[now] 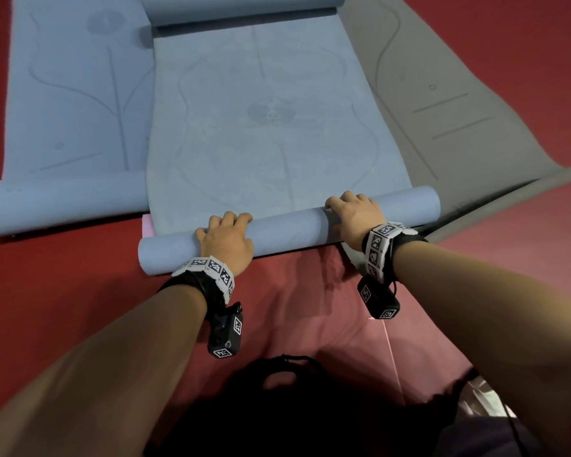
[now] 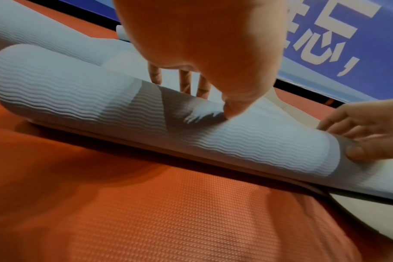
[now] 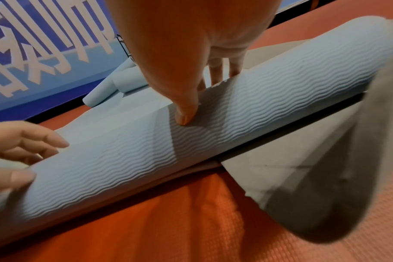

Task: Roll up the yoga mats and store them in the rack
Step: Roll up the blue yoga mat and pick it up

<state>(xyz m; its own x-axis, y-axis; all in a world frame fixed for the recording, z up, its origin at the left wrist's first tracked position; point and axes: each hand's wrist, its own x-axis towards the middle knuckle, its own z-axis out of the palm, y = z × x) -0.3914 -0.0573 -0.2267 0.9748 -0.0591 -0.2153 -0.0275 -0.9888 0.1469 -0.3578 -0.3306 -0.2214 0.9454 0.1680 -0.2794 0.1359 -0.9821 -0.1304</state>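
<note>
A blue yoga mat [image 1: 271,127] lies unrolled ahead of me, its near end wound into a roll [image 1: 287,229] with a wavy ribbed underside [image 2: 90,99]. My left hand [image 1: 226,239] grips the roll left of centre, fingers curled over the top and thumb [image 2: 230,110] pressing the near side. My right hand [image 1: 353,216] grips it further right the same way, thumb [image 3: 186,117] on the ribs. The mat's far end is also curled into a roll [image 1: 241,8]. No rack is in view.
A second blue mat [image 1: 73,103] lies to the left, its near end rolled [image 1: 63,206]. A grey mat [image 1: 442,94] lies to the right, its edge under the roll. Red floor matting [image 1: 63,291] surrounds them. A black bag [image 1: 277,407] sits near me. A blue banner [image 2: 337,35] stands behind.
</note>
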